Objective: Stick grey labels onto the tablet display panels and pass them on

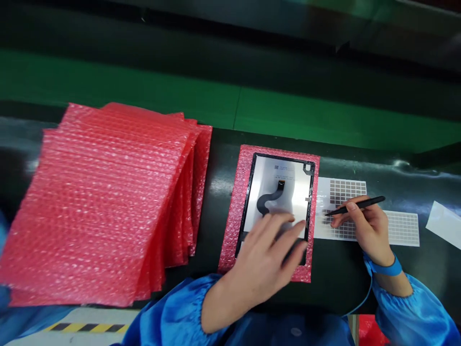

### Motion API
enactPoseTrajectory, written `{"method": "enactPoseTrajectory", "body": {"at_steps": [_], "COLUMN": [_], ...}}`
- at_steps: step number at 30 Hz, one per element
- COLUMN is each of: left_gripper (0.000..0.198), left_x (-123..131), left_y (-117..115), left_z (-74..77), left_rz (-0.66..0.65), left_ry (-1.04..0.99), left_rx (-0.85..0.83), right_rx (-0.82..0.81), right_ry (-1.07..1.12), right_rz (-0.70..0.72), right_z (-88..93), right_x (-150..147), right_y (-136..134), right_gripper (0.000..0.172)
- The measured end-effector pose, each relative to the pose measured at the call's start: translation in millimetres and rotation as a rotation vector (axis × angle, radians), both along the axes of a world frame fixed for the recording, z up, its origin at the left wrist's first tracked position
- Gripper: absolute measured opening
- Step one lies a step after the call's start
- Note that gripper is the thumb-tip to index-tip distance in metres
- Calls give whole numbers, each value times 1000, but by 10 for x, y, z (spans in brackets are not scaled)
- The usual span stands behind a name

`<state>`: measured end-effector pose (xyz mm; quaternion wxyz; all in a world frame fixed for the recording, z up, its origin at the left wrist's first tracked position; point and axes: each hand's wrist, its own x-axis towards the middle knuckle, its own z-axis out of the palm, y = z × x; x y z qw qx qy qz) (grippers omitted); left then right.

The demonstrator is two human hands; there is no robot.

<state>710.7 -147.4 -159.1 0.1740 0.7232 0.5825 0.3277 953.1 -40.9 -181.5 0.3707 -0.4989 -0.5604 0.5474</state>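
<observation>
A silver display panel (298, 192) with a black frame and a curved black ribbon cable (264, 201) lies on a red bubble-wrap sheet (234, 226). My left hand (266, 254) rests over the panel's lower part with its fingers spread, hiding that area. In my right hand (370, 228) is a slim black tool (365, 203), its tip pointing left over a white sheet of small grey squares (345, 190). A blue wrist strap (391, 267) circles my right wrist.
Red bubble-wrap bags (97, 206) are piled high at the left. Another gridded white sheet (403, 228) lies under the right hand's side, and a white paper (446, 223) lies at the far right. A green wall panel (201, 103) runs behind the dark table (338, 274).
</observation>
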Motion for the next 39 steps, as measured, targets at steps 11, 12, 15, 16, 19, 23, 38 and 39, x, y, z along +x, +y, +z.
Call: {"method": "enactPoseTrajectory", "body": {"at_steps": [11,12,15,16,19,23,38,39], "left_gripper": [31,33,34,34,34,33,34,34], "left_x": [-543,-537,-523,-520,-514,-503,-495,-496], "left_y": [48,55,59,58,53,56,55,57], "left_z": [-486,-498,-497,-490,-471,-448,-428,-428], "left_rz": [418,412,391,388,389,395,403,403], "left_ry": [170,181,174,169,157,156,139,139], "left_rx": [4,1,19,22,21,1,-34,-38], "right_rx": [50,54,56,52,36,20,7,7], "right_ry": [37,42,43,32,-21,-72,-81,-78], "right_rz": [33,40,56,63,100,125,135,133], "right_z": [243,227,124,82,-28,-84,-83,-87], "right_x": [-956,-1087,-1407,-1481,-1602,-1617,-1606,-1605], "right_y": [142,165,232,249,277,275,270,269], "right_gripper": [27,28,34,36,37,40,36,35]}}
